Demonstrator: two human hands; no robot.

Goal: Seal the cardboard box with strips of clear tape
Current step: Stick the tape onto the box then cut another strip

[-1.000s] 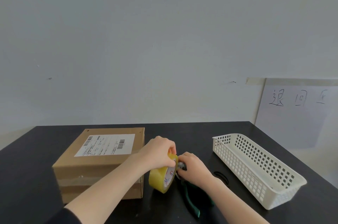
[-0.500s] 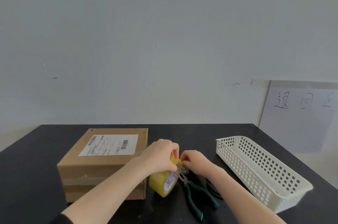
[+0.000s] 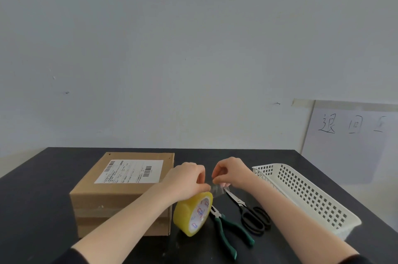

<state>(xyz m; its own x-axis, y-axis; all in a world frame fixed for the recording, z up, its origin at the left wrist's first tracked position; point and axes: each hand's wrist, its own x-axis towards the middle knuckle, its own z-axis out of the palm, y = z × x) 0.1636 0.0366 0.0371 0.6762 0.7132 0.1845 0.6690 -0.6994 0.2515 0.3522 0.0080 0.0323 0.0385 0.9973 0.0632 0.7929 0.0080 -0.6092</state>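
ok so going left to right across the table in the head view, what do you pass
cardboard box → tape roll → pliers → scissors → white basket

- Black table [image 3: 43, 199] in front of me
- cardboard box [image 3: 120, 197] at left
- tape roll [image 3: 189, 214] on edge beside it
- pliers [image 3: 228, 233], scissors [image 3: 252, 216] mid-right
- white basket [image 3: 312, 199] far right
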